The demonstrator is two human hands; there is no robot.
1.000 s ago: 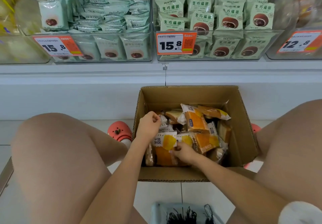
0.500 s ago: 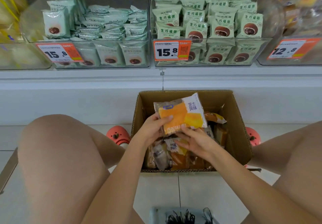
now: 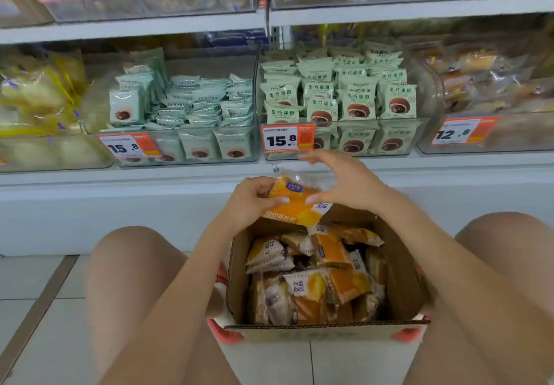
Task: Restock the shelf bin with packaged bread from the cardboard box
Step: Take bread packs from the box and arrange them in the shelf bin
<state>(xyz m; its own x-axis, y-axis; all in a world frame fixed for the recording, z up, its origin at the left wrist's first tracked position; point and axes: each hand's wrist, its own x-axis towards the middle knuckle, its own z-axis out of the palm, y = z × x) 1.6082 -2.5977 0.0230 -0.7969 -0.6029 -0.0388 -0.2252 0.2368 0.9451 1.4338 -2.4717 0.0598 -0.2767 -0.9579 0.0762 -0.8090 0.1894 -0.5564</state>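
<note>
Far left on the shelf, a clear bin [image 3: 45,150] holds pale yellow-wrapped goods, blurred. Next to it on the right a second clear bin [image 3: 192,144] carries pale green packets, some standing at the front, others lying flat in a pile behind, with a price tag [image 3: 127,145] reading 15.8 on its front.

The left hand [image 3: 251,201] is raised above the far edge of the cardboard box [image 3: 239,279], its fingers [image 3: 280,201] curled round the left side of an orange and white bread packet [image 3: 296,204], thumb on the near face. The packet is held in the air between the box and the shelf edge, tilted. The right hand [image 3: 344,186] meets the same packet from the right: its thumb presses the near face while the other fingers arch loosely over the top, so both hands are grasping it.

Below, the box stands open on the tiled floor [image 3: 36,309] between the person's bare knees, filled with more bread packets [image 3: 314,279] in orange, yellow and white, lying at mixed angles.

Behind the hands a third bin [image 3: 344,144] holds upright green packets in rows, with a 15.8 tag [image 3: 287,138]. Far right, a curved clear bin [image 3: 494,135] of brownish wrapped breads bears a 12.8 tag [image 3: 461,131]
</note>
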